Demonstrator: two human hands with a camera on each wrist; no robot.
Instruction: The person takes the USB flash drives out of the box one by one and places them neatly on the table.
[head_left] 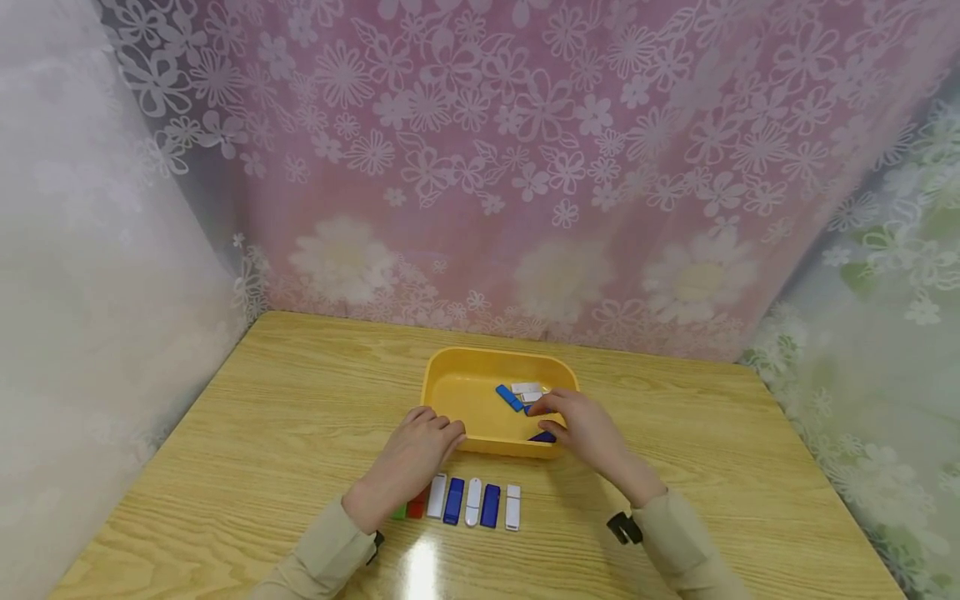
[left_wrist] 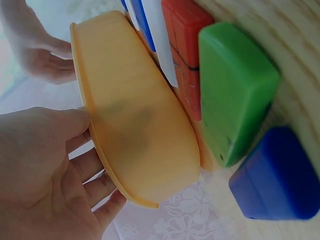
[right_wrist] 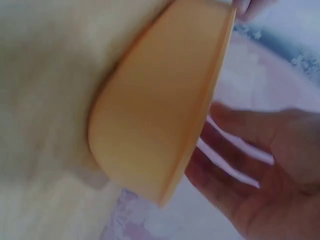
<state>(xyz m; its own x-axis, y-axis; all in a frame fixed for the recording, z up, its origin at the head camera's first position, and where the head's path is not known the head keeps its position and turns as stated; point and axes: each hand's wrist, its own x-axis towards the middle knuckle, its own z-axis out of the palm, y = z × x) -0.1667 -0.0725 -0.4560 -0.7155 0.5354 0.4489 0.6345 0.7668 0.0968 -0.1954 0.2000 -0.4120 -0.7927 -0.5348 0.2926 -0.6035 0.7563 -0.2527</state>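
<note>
Left hand (head_left: 417, 454): fingers relaxed, resting against near-left rim of yellow tray (head_left: 457, 392). Tray: mid-worktop (head_left: 285, 392), between both hands. Right hand (head_left: 581, 429): reaches over tray's near-right rim, apparently pinching a dark blue stick (head_left: 542, 437); grip unclear. Stick row (head_left: 471, 501): just before tray.

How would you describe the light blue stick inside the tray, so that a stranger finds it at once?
On the wooden table stands a yellow tray. Inside it, toward the right, beside the right hand, lies the light blue stick, set diagonally. The pieces just next to it are white, and the blue sticks in the row outside the tray are darker.
</note>
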